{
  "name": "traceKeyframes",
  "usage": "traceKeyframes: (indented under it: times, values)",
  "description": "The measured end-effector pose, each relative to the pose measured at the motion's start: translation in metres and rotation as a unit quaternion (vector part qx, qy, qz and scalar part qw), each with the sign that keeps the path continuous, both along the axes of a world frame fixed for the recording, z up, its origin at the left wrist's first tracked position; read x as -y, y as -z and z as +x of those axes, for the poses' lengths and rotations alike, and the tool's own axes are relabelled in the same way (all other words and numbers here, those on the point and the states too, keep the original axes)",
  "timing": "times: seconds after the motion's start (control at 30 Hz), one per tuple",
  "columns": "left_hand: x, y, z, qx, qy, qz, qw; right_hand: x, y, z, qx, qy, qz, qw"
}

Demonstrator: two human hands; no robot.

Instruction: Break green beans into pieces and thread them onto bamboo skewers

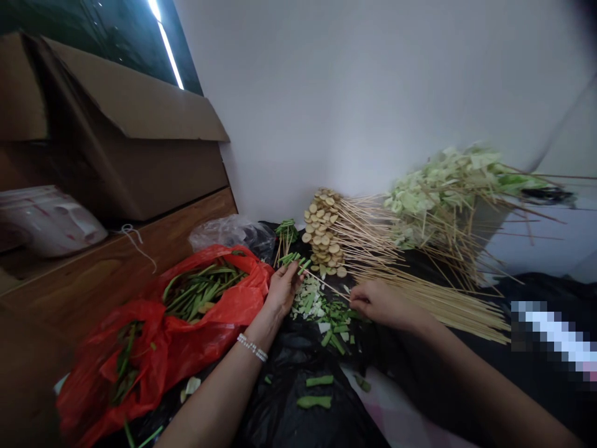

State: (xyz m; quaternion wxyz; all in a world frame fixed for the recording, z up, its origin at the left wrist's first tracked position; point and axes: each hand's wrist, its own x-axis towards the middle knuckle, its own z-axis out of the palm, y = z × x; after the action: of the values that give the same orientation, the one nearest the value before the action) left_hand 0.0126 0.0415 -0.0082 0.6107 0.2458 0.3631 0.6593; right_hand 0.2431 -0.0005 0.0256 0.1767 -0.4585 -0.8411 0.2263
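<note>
Noting both bare hands on one bamboo skewer (326, 284), held over a black plastic sheet (291, 398). Left hand (282, 291): fingers curled closed around the skewer, cut green stem pieces (293, 261) threaded near the tip just past the fingertips. Beaded bracelet (252, 347) on that wrist. Right hand (379, 303): thumb and forefinger pinched on the skewer's other end, remaining fingers loosely folded.

Directly below and between the hands, a loose heap of chopped greens (324, 317), green and pale bits mixed, on the sheet. Two longer green pieces (314, 402) lie apart, toward the sheet's near edge.

Left of the hands, a red plastic bag (209, 298) holds long green stalks (203, 291). Beyond the heap, a stack of skewers with round tan slices (323, 230), their sticks fanning right, and a large pile of skewers with pale green leaves (443, 186) by the wall. A crumpled clear plastic bag (231, 233) sits at the sheet's far edge, and a cardboard box (130, 143) stands on a wooden surface (107, 274) at left.
</note>
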Motion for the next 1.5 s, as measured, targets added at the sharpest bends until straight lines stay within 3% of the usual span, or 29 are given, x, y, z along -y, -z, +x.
traceKeyframes:
  times: [0.1,0.2,0.43,0.63,0.83,1.0,1.23,1.37,1.5]
  values:
    - [0.002,-0.004,0.0,0.016,0.003,-0.006,1.0,-0.002,-0.001,0.0,-0.107,-0.022,-0.151,0.982]
    - [0.006,-0.008,-0.001,0.023,0.028,-0.023,0.999,-0.011,-0.005,-0.014,-0.204,-0.009,-0.207,0.957]
    - [0.009,-0.006,-0.001,0.016,0.043,-0.047,0.998,-0.078,-0.018,-0.089,-0.243,0.076,-0.106,0.961]
    - [0.007,-0.008,-0.003,0.017,0.034,-0.068,0.997,-0.145,-0.007,-0.141,-0.223,0.123,-0.08,0.964]
    - [0.007,-0.008,-0.005,0.013,0.037,-0.067,0.997,-0.159,0.009,-0.161,-0.17,0.126,-0.075,0.974]
    - [0.008,-0.01,-0.003,0.001,0.036,-0.061,0.997,-0.13,0.003,-0.136,-0.14,0.098,0.008,0.985]
    - [0.007,-0.005,0.006,-0.058,0.056,-0.026,0.996,-0.074,-0.013,-0.033,-0.122,0.089,0.14,0.978]
    - [0.008,-0.001,0.01,-0.132,0.054,0.015,0.99,-0.055,0.001,0.026,-0.094,0.16,0.132,0.974]
    - [0.008,0.0,0.01,-0.201,0.049,0.048,0.977,-0.039,0.022,0.053,-0.046,0.139,0.095,0.985]
